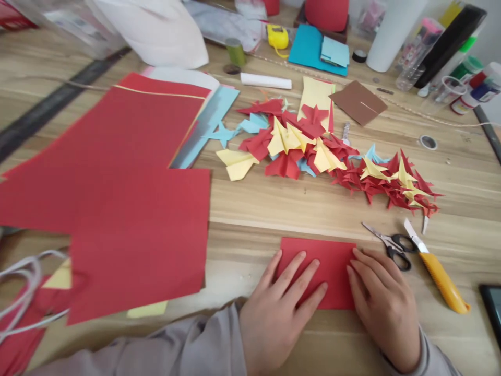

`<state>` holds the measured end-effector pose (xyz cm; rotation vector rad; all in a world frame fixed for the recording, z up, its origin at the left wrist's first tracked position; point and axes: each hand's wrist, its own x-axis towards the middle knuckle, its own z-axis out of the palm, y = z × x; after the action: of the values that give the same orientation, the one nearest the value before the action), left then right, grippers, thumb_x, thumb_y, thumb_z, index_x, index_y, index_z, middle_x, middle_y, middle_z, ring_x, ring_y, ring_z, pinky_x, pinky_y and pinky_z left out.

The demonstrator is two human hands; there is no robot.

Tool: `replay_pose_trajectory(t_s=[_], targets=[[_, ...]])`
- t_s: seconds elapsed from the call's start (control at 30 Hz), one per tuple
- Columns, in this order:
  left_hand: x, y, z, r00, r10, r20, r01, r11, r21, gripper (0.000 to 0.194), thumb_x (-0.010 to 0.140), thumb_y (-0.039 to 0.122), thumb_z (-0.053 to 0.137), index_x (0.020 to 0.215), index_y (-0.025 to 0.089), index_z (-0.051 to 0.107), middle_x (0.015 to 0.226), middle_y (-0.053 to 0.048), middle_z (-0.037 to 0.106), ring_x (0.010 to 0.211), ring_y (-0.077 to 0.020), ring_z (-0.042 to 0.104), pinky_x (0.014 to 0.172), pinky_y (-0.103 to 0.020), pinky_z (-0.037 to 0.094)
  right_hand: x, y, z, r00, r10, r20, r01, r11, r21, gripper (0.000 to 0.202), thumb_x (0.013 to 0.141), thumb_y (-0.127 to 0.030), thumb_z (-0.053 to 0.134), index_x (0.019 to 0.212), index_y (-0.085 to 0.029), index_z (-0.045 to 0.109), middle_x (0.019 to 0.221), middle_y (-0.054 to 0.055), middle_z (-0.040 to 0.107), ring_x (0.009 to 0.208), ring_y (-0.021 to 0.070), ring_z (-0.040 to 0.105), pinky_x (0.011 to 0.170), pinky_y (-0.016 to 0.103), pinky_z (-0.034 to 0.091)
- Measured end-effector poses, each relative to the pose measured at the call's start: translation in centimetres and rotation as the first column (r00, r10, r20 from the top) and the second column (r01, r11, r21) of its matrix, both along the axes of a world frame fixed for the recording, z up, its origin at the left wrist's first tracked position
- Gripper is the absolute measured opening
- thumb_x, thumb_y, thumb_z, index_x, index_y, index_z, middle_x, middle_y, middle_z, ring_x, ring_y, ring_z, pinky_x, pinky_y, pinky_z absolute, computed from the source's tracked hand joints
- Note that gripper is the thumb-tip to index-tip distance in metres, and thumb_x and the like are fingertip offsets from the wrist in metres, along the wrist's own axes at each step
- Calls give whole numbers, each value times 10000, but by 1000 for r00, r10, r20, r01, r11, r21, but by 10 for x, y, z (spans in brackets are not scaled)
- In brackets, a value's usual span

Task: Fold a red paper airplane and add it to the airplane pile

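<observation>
A small red paper rectangle [332, 271] lies flat on the wooden table [250, 214]. My left hand [279, 308] rests on its left part with the fingers spread. At its right edge is my right hand [385, 303], fingers bent and close together, the tips touching the paper; its thumb is not clearly seen. Black-handled scissors [395, 248] lie just beyond my right hand, beside a yellow utility knife [438, 274]. Large red sheets [141, 235] cover the table at the left.
Folded paper planes in red, yellow and blue [289, 141] form a long pile across the middle. Behind them lie a brown paper square [358, 103], a white roll [266, 81] and a yellow tape measure [277, 36]. White cords [29, 277] lie at the left edge.
</observation>
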<state>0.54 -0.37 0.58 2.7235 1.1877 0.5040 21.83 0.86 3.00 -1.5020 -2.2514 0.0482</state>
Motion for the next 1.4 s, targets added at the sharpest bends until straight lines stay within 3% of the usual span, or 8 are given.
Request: replay_pose_trajectory(t_s=[0.6,0.8,0.93,1.13,1.4], targets=[[0,0,1,1000,14,-10,-13,1000,27,372,874,311,525,1243,286,569,1383,-63,501,1313,-305,380,1095,-555,241,2,3,1,998,64,22,-66,996,66,127,863,-124,573,967,-117,646,999,103,694,979,216,599,903,364,485],[1,0,1,1000,14,-11,-14,1000,24,380,866,336,537,1241,289,571,1372,-58,510,1296,-304,393,1100,-550,225,-1,-1,1,983,31,179,-27,999,-23,363,881,-383,560,1152,-149,625,1061,126,655,977,276,571,834,420,491],[0,2,3,999,23,-23,-23,1000,-17,396,879,382,504,1257,280,558,1375,-52,506,1299,-288,385,1115,-534,198,-3,-3,1,963,21,268,-8,999,-50,372,892,-421,521,1181,-212,627,1099,134,623,974,284,556,812,434,483],[-3,2,9,991,103,-90,-112,989,-97,578,837,493,501,1331,193,490,1455,-180,369,1371,-399,237,1047,-530,309,-3,-3,0,963,25,269,-14,999,-41,371,907,-421,485,1175,-210,631,1095,135,620,992,276,545,833,421,470],[-2,1,10,988,111,-109,-123,987,-105,576,845,501,480,1341,208,478,1457,-191,347,1373,-429,207,1028,-557,323,-2,-3,-1,966,24,256,-14,999,-41,369,899,-416,501,1173,-207,633,1084,138,620,975,280,548,827,428,465]])
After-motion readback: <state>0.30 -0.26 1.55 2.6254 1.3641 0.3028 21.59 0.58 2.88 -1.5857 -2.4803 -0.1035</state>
